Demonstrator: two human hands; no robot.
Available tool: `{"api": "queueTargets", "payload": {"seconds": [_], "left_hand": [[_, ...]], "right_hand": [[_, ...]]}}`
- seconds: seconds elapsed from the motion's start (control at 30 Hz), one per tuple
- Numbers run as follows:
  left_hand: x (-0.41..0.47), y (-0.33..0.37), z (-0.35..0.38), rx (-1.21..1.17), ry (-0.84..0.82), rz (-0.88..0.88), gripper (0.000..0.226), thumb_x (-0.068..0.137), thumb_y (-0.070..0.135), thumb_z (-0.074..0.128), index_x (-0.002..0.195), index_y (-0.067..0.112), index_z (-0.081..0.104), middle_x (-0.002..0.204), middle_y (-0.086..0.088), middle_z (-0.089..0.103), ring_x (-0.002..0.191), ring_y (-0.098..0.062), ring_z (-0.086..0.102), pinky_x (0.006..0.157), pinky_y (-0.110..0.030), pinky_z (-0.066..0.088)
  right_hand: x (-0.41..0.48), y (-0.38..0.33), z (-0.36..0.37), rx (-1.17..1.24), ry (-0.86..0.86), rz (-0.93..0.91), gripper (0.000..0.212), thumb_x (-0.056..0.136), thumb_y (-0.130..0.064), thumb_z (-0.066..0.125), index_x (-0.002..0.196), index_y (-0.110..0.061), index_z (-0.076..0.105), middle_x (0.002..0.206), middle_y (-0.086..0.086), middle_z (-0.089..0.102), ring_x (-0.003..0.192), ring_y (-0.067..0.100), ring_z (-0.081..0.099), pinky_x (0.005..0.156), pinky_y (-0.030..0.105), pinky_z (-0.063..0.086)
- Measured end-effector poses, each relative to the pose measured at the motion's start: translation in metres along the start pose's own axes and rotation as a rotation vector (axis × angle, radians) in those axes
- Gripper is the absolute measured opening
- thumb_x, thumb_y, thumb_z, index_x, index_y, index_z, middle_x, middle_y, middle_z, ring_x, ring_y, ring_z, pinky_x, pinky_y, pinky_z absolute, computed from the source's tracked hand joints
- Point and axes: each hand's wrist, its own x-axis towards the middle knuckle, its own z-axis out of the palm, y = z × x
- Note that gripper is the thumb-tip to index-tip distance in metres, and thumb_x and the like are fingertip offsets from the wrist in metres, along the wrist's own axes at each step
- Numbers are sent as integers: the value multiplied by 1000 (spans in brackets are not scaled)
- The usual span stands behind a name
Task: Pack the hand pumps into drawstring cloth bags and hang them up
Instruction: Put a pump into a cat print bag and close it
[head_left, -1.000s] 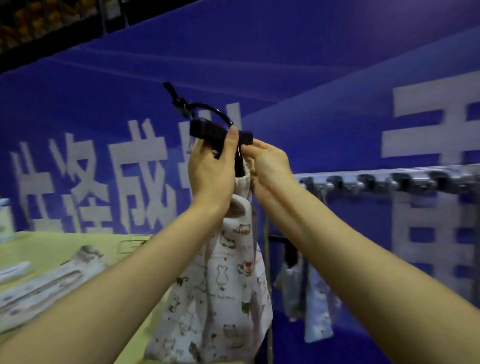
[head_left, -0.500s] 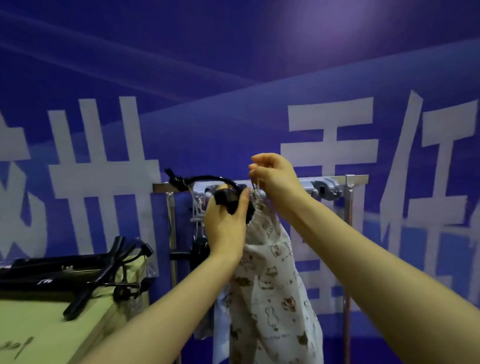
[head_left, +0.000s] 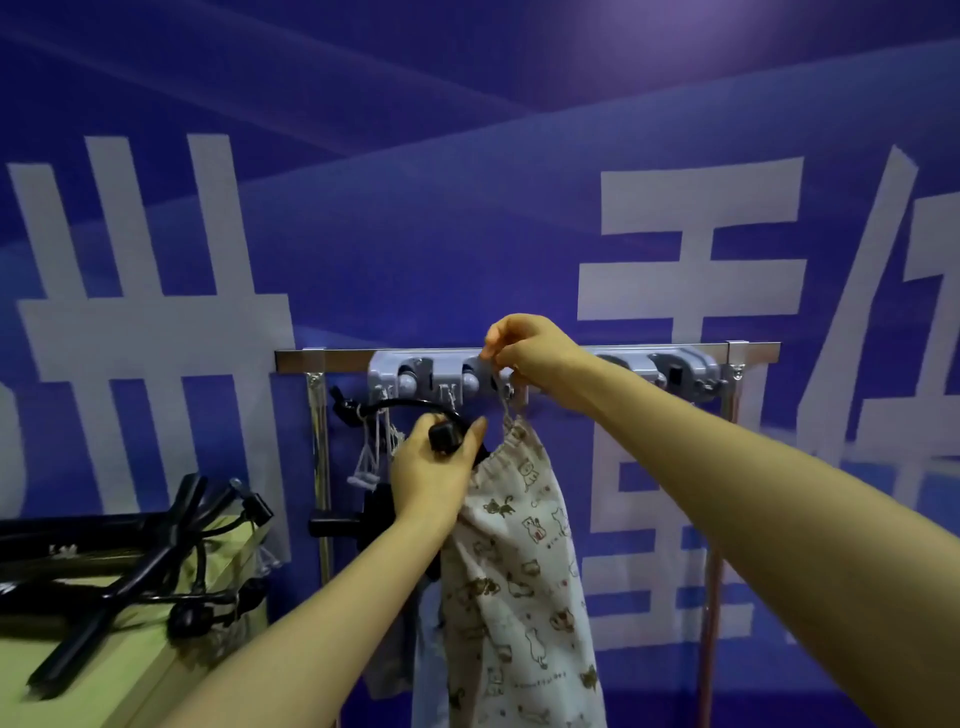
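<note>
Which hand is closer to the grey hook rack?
Right. The right hand pinches the drawstring right at the grey hook rack; the left hand is below it, gripping the pump handle.

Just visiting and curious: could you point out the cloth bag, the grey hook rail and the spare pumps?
cloth bag (head_left: 519, 582), head view, on the cat-print cloth below the gathered neck.
grey hook rail (head_left: 447, 362), head view, on the left part of its housing.
spare pumps (head_left: 78, 540), head view, on a black barrel.

Blue banner (head_left: 467, 156) — big white characters, yellow-green table (head_left: 140, 675) at left
</note>
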Motion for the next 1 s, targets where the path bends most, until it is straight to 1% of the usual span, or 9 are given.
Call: {"api": "queueTargets", "payload": {"seconds": [0.07,0.17,0.27,0.43,0.57,0.67,0.83,0.93,1.0], "left_hand": [[5,-7,4,6,-3,-26,38,83,43,65,86,6,59,65,6,54,61,-5,49,54,-18,36],[12,-12,12,10,-16,-30,39,83,43,65,87,6,55,67,9,52,62,-7,49,58,-26,36],[18,-14,21,13,-42,24,39,81,42,67,90,7,52,69,10,54,64,-3,50,65,-27,38],[18,-17,39,19,-68,176,42,81,44,66,86,6,48,74,-5,64,70,-20,62,64,-37,52],[23,-27,50,62,-79,198,43,81,48,64,79,12,40,70,-7,58,68,-27,59,58,-41,48],[26,-30,52,162,-95,136,47,80,54,61,81,13,37,70,-5,54,72,-31,58,55,-34,40],[32,-31,53,327,-208,12,55,79,62,56,98,12,44,88,-5,58,87,-31,61,66,-37,49],[33,-32,53,382,-267,-7,59,79,64,55,101,11,44,90,-4,56,88,-30,61,68,-39,51],[35,-34,53,452,-312,18,57,78,65,55,96,12,40,89,-6,58,84,-30,61,64,-38,51]], "right_hand": [[12,5,-3,-82,-31,-4,35,84,17,37,73,-15,49,74,0,59,67,7,56,52,18,43],[26,13,-2,-185,-27,-18,36,81,18,37,72,-15,49,75,1,59,73,13,55,60,24,44],[38,23,-1,-274,7,-47,38,77,18,34,69,-15,51,73,0,59,77,21,53,67,32,45],[45,37,-2,-326,-3,-84,40,77,18,32,69,-17,51,74,-1,61,78,21,56,65,31,48],[48,42,-1,-388,0,-144,40,76,17,33,68,-18,51,81,6,65,77,23,58,69,40,53],[43,46,-2,-458,56,-208,36,76,14,35,71,-17,52,91,20,68,73,34,63,62,41,53],[35,60,-3,-441,162,-249,26,82,13,39,83,-7,56,93,24,64,80,40,63,70,50,54],[33,66,-2,-430,225,-265,22,82,14,40,84,-1,56,92,22,64,80,38,62,71,47,54],[29,71,2,-439,265,-290,24,82,13,39,81,-6,53,92,19,60,77,34,58,61,29,52]]}}
